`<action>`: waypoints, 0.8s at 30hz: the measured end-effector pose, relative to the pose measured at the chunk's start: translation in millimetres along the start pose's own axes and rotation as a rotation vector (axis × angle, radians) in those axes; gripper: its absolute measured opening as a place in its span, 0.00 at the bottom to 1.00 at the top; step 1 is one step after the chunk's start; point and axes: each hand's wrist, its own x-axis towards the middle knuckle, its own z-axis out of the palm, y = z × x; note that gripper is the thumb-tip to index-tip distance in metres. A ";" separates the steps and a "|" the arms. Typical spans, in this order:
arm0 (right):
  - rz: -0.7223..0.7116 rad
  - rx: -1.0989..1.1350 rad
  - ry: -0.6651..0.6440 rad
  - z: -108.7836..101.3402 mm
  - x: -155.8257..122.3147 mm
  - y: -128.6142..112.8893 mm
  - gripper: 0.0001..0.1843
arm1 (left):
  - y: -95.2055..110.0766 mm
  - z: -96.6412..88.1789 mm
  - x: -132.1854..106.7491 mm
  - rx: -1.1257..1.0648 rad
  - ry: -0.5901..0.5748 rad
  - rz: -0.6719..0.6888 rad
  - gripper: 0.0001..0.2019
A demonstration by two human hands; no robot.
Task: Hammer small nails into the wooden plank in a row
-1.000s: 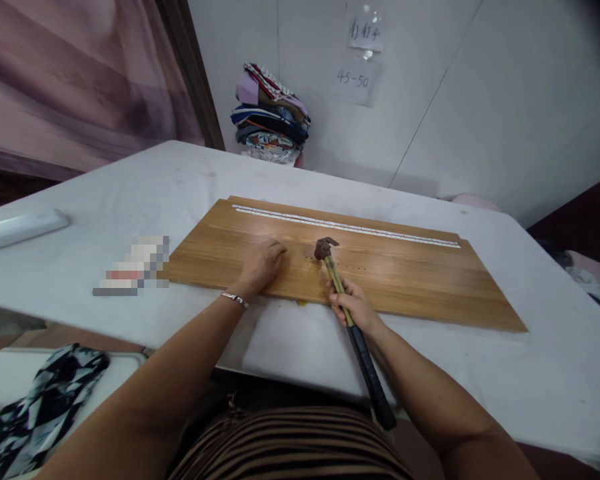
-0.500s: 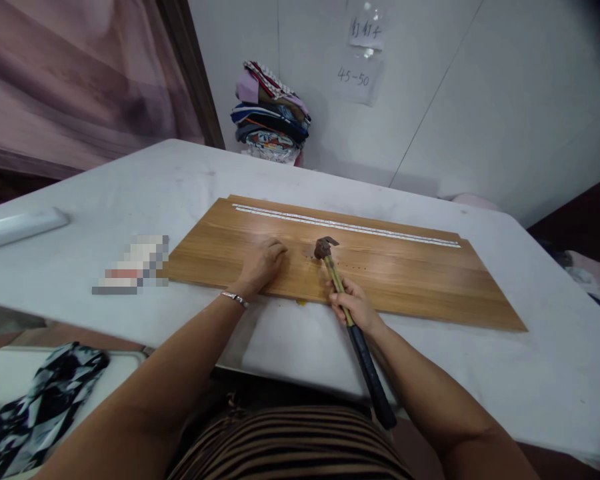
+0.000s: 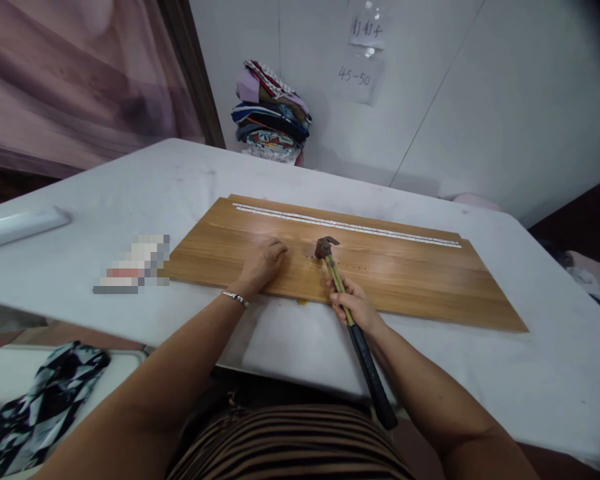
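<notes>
Holding hammer (image 3: 359,339) in right hand (image 3: 355,305), with fingers wrapped around the yellowish part of the handle and with black grip (image 3: 373,380) trailing back from those fingers toward striped top (image 3: 290,440). Noted rusty claw head (image 3: 324,248) just beyond the right fingers, over wooden board (image 3: 415,283); cannot tell whether touching it. Observed row of small dark dots (image 3: 353,267) on the board, just past the right fingers, with a few others between claw head and left fingers. Resting left hand (image 3: 266,263) on the board, left of the claw head, with fingers curled; cannot tell whether pinching anything underneath. Wearing silvery bracelet (image 3: 235,299) behind the left fingers. Recorded two pale strips (image 3: 350,225) along the board's far side, beyond both sets of fingers. Found board lying flat on white worktop (image 3: 525,373). Logged pixelated item (image 3: 133,267) left of the left fingers, by the board's near left corner, with pale roll (image 3: 25,227) farther left. Saw, well beyond the fingers, stacked cloths (image 3: 273,113) and, to their right, wall sheet (image 3: 355,79) marked 45-50.
</notes>
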 end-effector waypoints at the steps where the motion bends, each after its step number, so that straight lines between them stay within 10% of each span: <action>1: -0.002 0.004 0.002 0.3 0.0 -0.2 0.15 | 0.0 0.0 -0.1 0.000 0.002 0.003 0.14; 24: 0.006 -0.012 0.003 0.5 0.6 0.2 0.15 | 0.9 -0.5 0.0 -0.022 0.001 -0.010 0.13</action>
